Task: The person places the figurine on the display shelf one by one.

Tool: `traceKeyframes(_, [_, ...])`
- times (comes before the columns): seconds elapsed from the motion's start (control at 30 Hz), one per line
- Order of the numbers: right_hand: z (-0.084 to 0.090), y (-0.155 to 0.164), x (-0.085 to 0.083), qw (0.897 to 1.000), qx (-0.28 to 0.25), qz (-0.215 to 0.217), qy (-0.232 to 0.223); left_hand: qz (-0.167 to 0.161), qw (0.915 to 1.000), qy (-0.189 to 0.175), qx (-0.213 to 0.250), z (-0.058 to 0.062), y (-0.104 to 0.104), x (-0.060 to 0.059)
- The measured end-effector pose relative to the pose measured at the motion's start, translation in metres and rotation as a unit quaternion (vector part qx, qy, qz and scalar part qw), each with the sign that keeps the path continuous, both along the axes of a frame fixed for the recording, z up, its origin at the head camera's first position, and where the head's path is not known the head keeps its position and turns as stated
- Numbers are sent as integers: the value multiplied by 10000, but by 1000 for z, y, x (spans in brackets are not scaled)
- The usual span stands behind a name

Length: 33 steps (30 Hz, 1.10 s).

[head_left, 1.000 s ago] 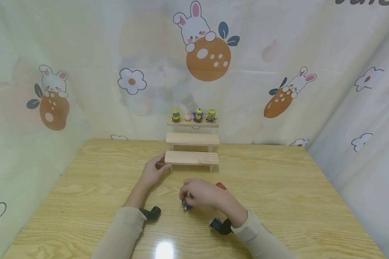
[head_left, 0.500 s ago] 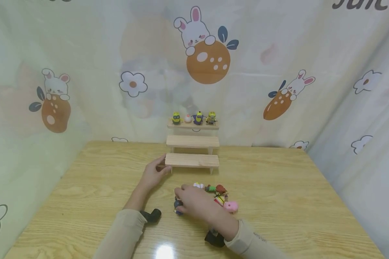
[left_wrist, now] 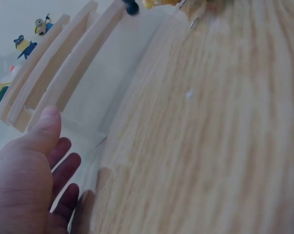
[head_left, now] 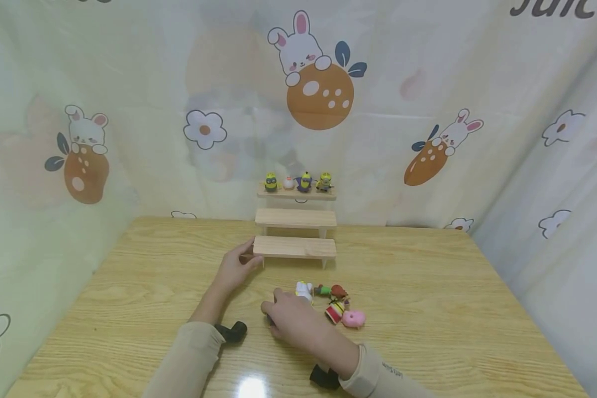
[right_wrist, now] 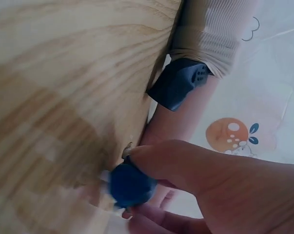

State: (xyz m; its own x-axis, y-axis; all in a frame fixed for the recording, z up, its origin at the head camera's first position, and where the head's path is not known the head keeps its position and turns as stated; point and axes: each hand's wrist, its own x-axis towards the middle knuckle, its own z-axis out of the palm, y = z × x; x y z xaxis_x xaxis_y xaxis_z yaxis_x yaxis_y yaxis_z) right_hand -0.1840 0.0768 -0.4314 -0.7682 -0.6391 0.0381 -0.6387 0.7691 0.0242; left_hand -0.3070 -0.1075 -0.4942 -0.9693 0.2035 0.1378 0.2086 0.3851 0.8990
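My left hand (head_left: 235, 272) is at the left end of the lowest step of a three-step wooden display stand (head_left: 294, 247). In the left wrist view its thumb lies against the board's end, the other fingers extended and apart. Low over the table, my right hand (head_left: 298, 323) pinches a small dark-blue toy figure (right_wrist: 132, 184) between thumb and fingers; in the head view the hand mostly covers this figure. Beside that hand lie a white figure (head_left: 303, 289), a green figure with red hair (head_left: 337, 291), a red-and-yellow figure (head_left: 335, 311) and a pink pig (head_left: 354, 318).
On the stand's top step stand yellow Minion figures (head_left: 271, 182) and a small white figure (head_left: 288, 183). The wood-grain table (head_left: 418, 309) meets a printed curtain (head_left: 378, 166) at the back. Black camera mounts (head_left: 232, 332) sit at both wrists.
My right hand has moved left and slightly toward me with the blue figure, uncovering the toys on its right. My left hand stays at the stand's end.
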Motion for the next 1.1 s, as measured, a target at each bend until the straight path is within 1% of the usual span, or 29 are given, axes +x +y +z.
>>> traceKeyframes(0.07, [0,1,1,9999,-86,-73,78,27,10000,9,11,0,0,0])
traceKeyframes(0.3, [0,1,2,9990,-430,-154,-24,36,9999,106,-31,-3,0,-2])
traceKeyframes(0.57, [-1,0,3,9989,-461,-86,-15,37,9999,133,24,-3,0,-3])
traceKeyframes(0.63, [0,1,3,9985,-521,-98,-116,38,9999,126,15,-2,0,-2])
traceKeyframes(0.73, [2,1,1,9967,-706,-110,-394,32,9999,134,-7,-2,0,-2])
traceKeyframes(0.9, [4,3,-5,9888,-1134,-9,-974,-2,9999,109,-21,-3,0,-2])
traceKeyframes(0.97, [4,4,-7,9853,-1253,-32,-1158,10,10000,84,-11,-3,0,-2])
traceKeyframes(1.1, [4,4,-9,9817,-1310,-152,-1371,47,10000,85,15,-4,0,-3])
